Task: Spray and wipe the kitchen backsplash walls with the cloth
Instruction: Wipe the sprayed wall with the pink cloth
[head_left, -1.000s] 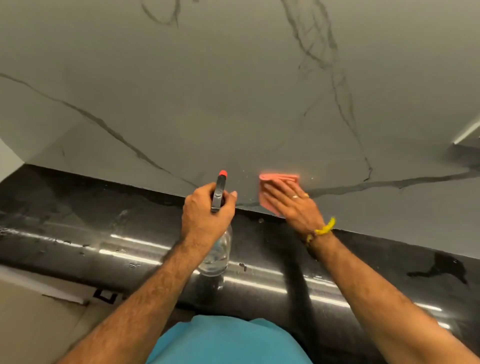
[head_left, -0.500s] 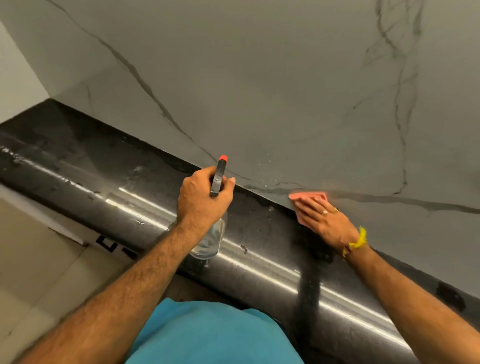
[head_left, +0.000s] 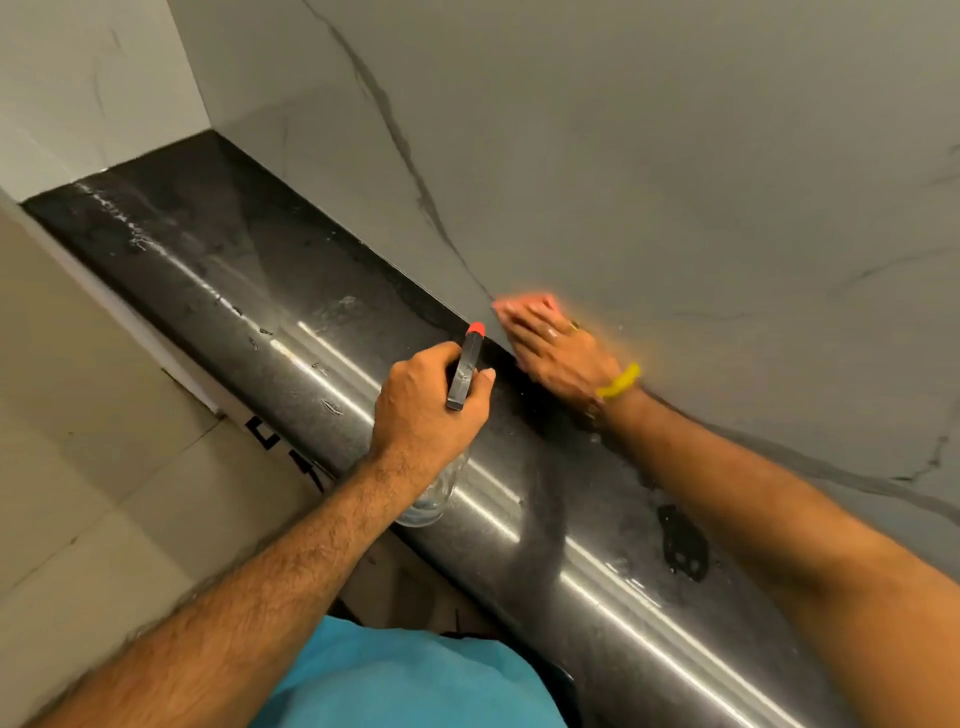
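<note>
The backsplash is grey marble-look tile with dark veins. It rises behind a glossy black countertop. My right hand lies flat on a pink cloth and presses it against the wall just above the counter's back edge. The hand is motion-blurred and covers most of the cloth. My left hand grips a clear spray bottle with a dark trigger head and a red nozzle. The bottle is upright over the counter, nozzle toward the wall.
A side wall meets the backsplash at the far left corner. Wet patches lie on the counter near my right forearm. Beige floor tiles show below the counter's front edge. My blue shirt fills the bottom.
The view has swung left, so the left corner now shows. My right hand has slid the cloth left along the wall's base, closer to the spray bottle. The left hand's grip is unchanged.
</note>
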